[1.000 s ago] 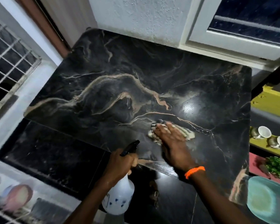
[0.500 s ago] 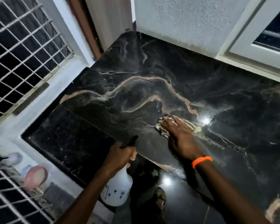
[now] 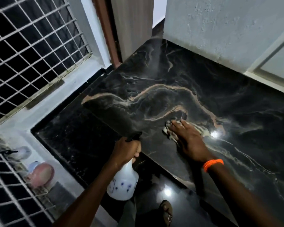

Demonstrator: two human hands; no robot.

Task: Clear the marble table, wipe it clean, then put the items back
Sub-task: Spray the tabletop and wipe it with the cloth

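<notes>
Left grip (image 3: 126, 151) curled round spray bottle (image 3: 123, 182) neck, held off the near edge; right grip (image 3: 187, 141) spread flat, pressing cloth (image 3: 169, 133) mid-tabletop (image 3: 170, 76). Risk: wet marble is slick, so the cloth may skid from under the palm (or the dangling bottle knock the edge). Count, largest down: one tabletop, one bottle, one cloth, one orange wristband (image 3: 212, 163).

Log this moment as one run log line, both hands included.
stage: wiping | right hand: flat on cloth on marble table | left hand: grips spray bottle
</notes>
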